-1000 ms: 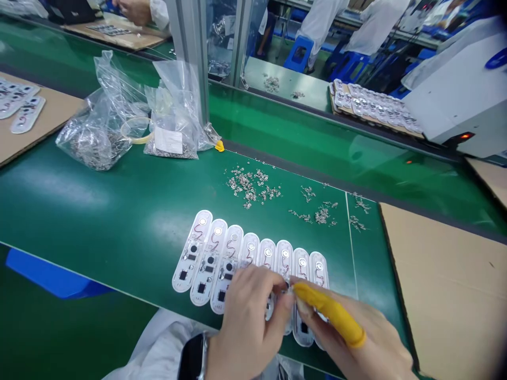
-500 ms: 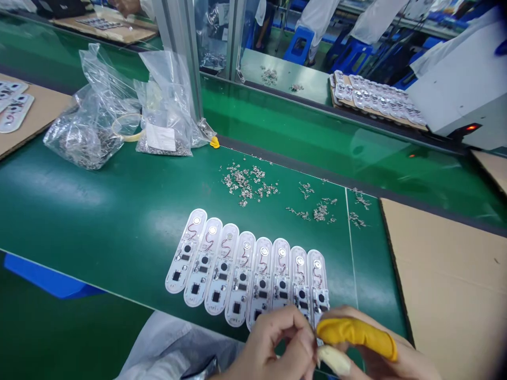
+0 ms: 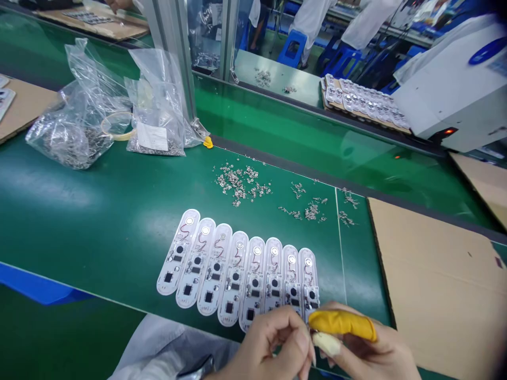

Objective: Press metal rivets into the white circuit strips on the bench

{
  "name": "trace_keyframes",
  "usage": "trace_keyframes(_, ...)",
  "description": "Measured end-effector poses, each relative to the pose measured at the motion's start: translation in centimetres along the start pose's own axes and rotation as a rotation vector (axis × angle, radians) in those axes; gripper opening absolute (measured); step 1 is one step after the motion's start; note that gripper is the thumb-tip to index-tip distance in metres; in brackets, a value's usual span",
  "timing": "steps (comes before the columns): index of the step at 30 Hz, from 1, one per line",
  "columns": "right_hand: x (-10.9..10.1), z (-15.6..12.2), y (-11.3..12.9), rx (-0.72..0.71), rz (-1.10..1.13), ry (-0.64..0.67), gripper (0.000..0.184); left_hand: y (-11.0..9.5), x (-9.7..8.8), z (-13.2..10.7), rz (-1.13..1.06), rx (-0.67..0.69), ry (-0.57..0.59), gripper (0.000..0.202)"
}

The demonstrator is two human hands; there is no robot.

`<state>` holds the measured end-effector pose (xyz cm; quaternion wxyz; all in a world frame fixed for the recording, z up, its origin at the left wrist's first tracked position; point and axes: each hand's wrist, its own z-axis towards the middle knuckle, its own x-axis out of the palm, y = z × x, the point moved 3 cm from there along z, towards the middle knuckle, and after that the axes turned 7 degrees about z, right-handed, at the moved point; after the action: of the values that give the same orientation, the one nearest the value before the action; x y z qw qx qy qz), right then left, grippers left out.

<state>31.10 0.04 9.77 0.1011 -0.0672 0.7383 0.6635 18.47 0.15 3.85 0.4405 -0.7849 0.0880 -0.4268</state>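
Circuit boards [image 3: 233, 277] lie uncovered now, left hand [image 3: 269, 343] and right hand [image 3: 360, 343] apparently pinching at the last board [image 3: 309, 282].

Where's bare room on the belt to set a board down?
Bare green belt lies between the plastic bags and the white boards; a narrower strip borders the cardboard sheet. Scattered metal parts, the left hand and right hand crowd elsewhere.

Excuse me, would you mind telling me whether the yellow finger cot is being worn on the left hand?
No, the yellow finger cot is on a finger of the right hand, not the left hand.
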Motion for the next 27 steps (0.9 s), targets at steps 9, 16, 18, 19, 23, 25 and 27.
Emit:
trace_keyframes(9, -1.3, 0.8, -1.1, -0.337, -0.474, -0.021, 0.017, -0.8, -0.1, -0.6, 0.391, 0.006, -0.054, 0.033)
trace_keyframes(16, -0.8, 1.4, -3.8, -0.487, -0.88, 0.11, 0.034, -0.1, -0.7, -1.4, 1.421, 0.812, -0.238, 0.013)
trace_keyframes(18, -0.5, 1.5, -3.6, -0.49, -0.918, 0.141, 0.038, 0.5, -1.1, -1.2, 1.594, 0.821, -0.233, 0.013)
trace_keyframes(19, -0.4, 1.6, -3.4, -0.491, -0.937, 0.154, 0.04, 0.8, -1.3, -1.2, 1.645, 0.816, -0.235, 0.015)
trace_keyframes(23, -0.4, 1.8, -3.2, -0.5, -1.015, 0.2, 0.045, 1.1, -1.5, -1.3, 1.684, 0.809, -0.258, 0.015)
trace_keyframes(25, -0.4, 1.9, -3.3, -0.497, -1.045, 0.226, 0.045, 1.1, -1.5, -1.4, 1.673, 0.806, -0.258, 0.015)
trace_keyframes(27, -0.2, 1.9, -3.2, -0.514, -1.071, 0.245, 0.045, 1.2, -1.5, -1.4, 1.675, 0.809, -0.256, 0.014)
